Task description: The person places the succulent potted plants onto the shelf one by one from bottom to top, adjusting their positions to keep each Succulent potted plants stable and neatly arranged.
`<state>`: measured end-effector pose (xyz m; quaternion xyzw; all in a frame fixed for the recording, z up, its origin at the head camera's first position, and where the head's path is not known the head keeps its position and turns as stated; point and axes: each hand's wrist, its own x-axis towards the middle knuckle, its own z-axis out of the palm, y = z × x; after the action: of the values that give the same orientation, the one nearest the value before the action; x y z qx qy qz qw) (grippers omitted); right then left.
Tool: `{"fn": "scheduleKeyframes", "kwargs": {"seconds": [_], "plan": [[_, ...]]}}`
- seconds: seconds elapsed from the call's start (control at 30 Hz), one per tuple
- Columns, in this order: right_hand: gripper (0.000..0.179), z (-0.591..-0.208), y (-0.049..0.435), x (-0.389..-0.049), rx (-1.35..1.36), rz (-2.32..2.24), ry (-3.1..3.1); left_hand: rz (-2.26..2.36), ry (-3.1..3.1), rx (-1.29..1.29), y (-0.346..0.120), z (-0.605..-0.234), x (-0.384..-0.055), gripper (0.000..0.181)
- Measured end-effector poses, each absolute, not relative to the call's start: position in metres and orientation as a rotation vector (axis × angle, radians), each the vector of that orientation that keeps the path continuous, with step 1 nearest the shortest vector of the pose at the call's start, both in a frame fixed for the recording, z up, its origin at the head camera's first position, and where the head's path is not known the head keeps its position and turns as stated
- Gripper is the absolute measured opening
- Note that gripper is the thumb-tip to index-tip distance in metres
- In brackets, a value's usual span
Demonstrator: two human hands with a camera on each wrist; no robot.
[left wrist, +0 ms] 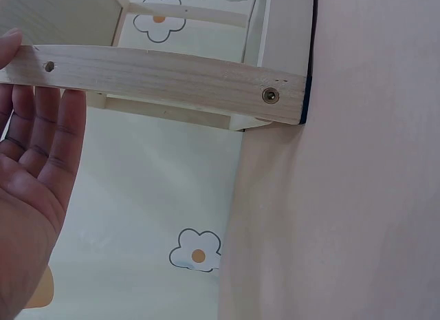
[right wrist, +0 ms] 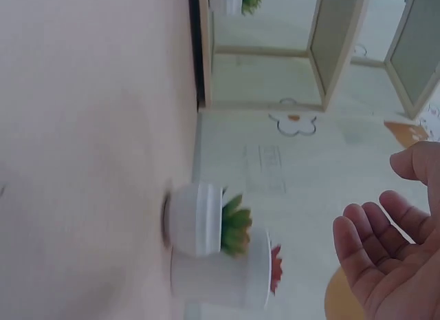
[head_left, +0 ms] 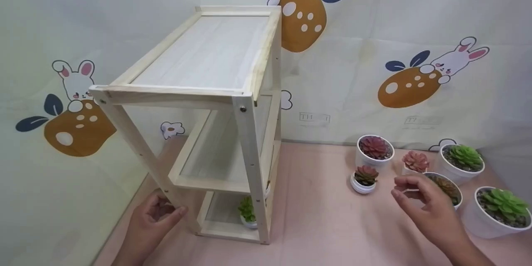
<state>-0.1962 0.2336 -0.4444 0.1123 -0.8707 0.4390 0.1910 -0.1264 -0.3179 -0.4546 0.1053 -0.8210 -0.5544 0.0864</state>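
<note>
A pale wooden three-tier shelf [head_left: 183,99] stands on the pink surface, its top board bare. My left hand [head_left: 150,220] grips its front left leg low down; in the left wrist view the thumb lies on one side of the leg [left wrist: 158,71] and the fingers on the other. A small green potted succulent [head_left: 247,210] sits on the bottom tier, partly behind the front right leg. My right hand [head_left: 430,208] holds nothing, its fingers loosely bent. It hovers beside a small white pot with a dark reddish-green succulent [head_left: 365,176] and overlaps a brownish succulent [head_left: 444,189].
Several potted succulents stand at the right: a dark red one [head_left: 375,148], a small pink one [head_left: 415,161], and two green ones, at the back [head_left: 463,158] and nearer the front [head_left: 503,208]. A rabbit-print backdrop [head_left: 332,79] rises behind and to the left.
</note>
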Motion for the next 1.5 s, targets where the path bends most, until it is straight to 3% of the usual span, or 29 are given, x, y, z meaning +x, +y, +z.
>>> {"fn": "scheduleKeyframes", "kwargs": {"seconds": [0.37, 0.87, 1.5], "plan": [[0.036, -0.456, 0.270, -0.191, 0.215, 1.152, -2.306, -1.671, -2.408, 0.306, -0.317, -0.455, -0.126, 0.051], [0.085, -0.475, 0.307, -0.196, -0.057, 1.122, -2.522, -1.662, -2.427, 0.318, -0.317, -0.453, -0.127, 0.049], [0.112, -0.488, 0.326, -0.211, -0.063, 1.137, -2.700, -1.668, -2.382, 0.256, -0.315, -0.454, -0.125, 0.042]]}}
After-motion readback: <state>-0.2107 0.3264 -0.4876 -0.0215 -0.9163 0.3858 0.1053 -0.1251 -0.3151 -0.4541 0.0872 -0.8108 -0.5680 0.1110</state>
